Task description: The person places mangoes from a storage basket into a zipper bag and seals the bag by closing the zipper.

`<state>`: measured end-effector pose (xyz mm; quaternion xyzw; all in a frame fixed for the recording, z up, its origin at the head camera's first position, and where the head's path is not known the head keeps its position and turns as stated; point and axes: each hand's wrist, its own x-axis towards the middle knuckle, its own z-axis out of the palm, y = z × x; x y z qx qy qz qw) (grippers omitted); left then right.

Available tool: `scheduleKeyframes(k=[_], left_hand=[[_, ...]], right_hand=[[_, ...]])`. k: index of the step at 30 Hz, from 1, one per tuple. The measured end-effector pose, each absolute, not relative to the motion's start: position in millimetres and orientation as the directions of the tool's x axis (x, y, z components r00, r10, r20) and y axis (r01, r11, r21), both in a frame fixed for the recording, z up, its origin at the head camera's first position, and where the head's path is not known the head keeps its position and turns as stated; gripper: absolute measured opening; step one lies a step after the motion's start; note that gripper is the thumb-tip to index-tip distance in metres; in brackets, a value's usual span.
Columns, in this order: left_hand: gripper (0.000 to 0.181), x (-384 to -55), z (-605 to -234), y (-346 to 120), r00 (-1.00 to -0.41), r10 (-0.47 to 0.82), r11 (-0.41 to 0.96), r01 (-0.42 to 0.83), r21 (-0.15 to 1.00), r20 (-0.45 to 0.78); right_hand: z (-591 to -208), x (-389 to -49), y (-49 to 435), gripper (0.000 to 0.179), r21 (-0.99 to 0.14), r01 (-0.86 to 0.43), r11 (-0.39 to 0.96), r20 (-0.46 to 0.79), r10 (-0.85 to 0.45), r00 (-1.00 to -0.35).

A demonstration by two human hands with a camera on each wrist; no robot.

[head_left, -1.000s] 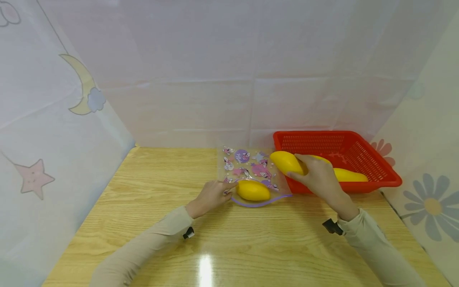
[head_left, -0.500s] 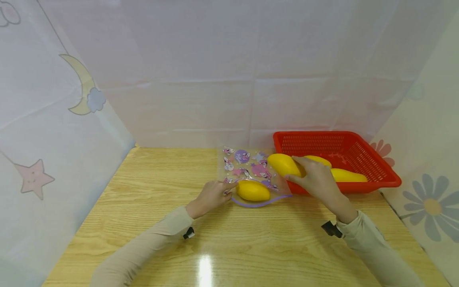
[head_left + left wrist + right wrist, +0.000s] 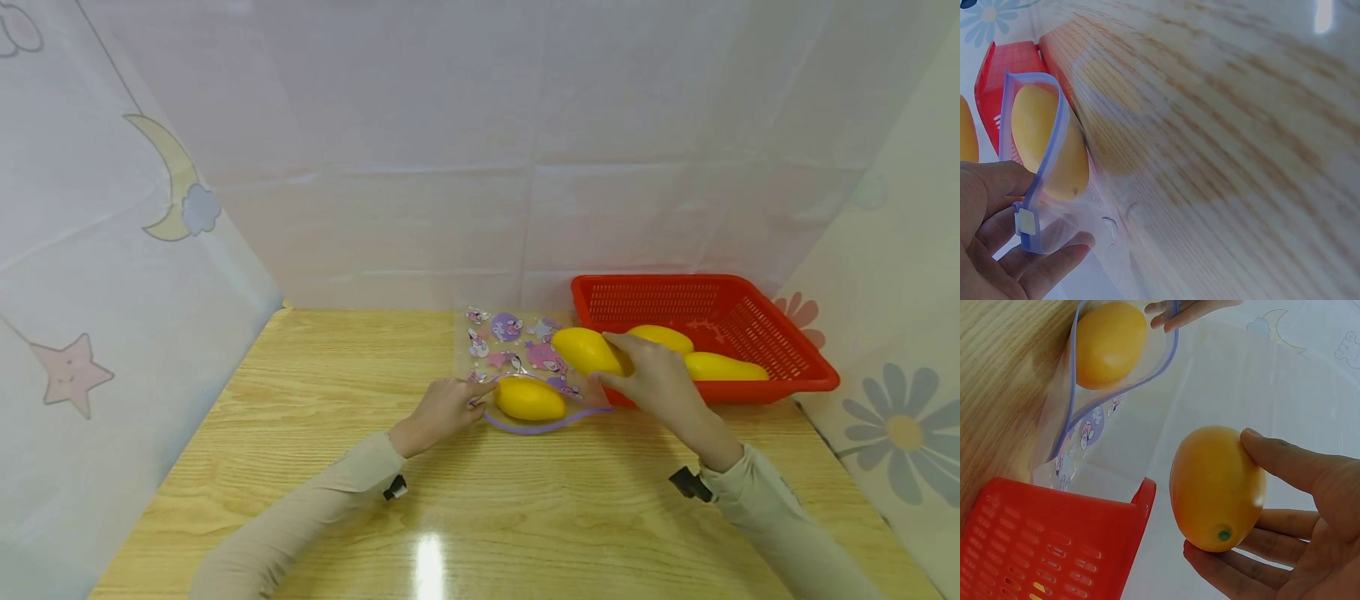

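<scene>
A clear zip bag [image 3: 491,340] with pink and purple prints lies on the table, its purple-edged mouth spread open toward me. One yellow mango [image 3: 530,399] sits inside the mouth. My left hand [image 3: 438,417] grips the bag's left edge; in the left wrist view its thumb and fingers are at the purple rim, beside a white slider [image 3: 1025,221]. Held by my right hand [image 3: 663,379] is another mango [image 3: 1217,487], between thumb and fingers. A green stem spot shows on its end. This mango is above the bag's right side, left of the red basket's front corner.
A red plastic basket [image 3: 795,389] stands at the right of the wooden table [image 3: 540,517], close beside the bag. Inside it lie a mango [image 3: 660,337] and a second mango [image 3: 723,367]. A printed cloth [image 3: 390,225] hangs behind the table.
My right hand has carried its mango a short way left and down, from the basket's corner toward the bag mouth. The left hand and bag have stayed put.
</scene>
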<state>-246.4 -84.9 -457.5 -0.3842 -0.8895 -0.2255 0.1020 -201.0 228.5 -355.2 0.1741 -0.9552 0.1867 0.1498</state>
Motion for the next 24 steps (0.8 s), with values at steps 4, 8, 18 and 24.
scheduleKeyframes(k=[4,8,18,24], left_hand=[[0.038,-247,-458,-85,-0.686,0.636,0.605,0.728,0.324,0.353],[0.038,-247,-459,-84,-0.683,0.636,0.599,0.731,0.327,0.361],[0.037,-247,-459,-84,-0.693,0.628,0.610,0.721,0.329,0.355],[0.038,-247,-460,-84,-0.689,0.629,0.607,0.724,0.327,0.359]], right_hand=[[-356,-201,227,0.059,-0.308,-0.404,0.862,0.364,-0.285,-0.886],[-357,-201,225,0.059,-0.298,-0.424,0.855,0.384,-0.299,-0.874],[-364,-199,220,0.059,-0.323,-0.437,0.839,0.375,-0.310,-0.873],[-367,-198,217,0.060,-0.337,-0.439,0.833,0.359,-0.317,-0.878]])
